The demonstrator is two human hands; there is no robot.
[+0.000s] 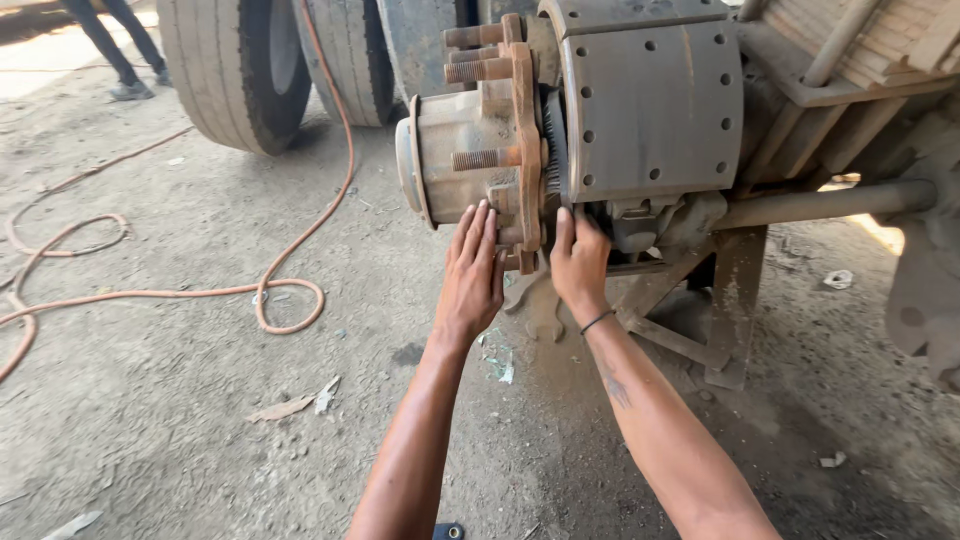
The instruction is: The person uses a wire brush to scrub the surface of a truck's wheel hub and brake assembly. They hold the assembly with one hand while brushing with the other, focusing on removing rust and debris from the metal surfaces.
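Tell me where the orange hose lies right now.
In the head view the orange hose loops over the dirt floor at left, running up past the truck tyres, left of the left hand.

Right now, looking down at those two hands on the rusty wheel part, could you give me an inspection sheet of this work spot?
Surface: bare dusty ground, grey and gritty.
Job's things: rusty wheel hub with threaded studs sticking out; grey brake shoe with rivet holes behind it; axle running right.
Clutter: paper scraps and small litter on the ground.
Hands: left hand flat against the hub's lower face, fingers straight; right hand behind the hub's flange, fingers partly hidden, thin band at the wrist.
Cables: orange hose looping across the ground.
Surroundings: truck tyres behind; metal stand under the axle; another person's legs top left.
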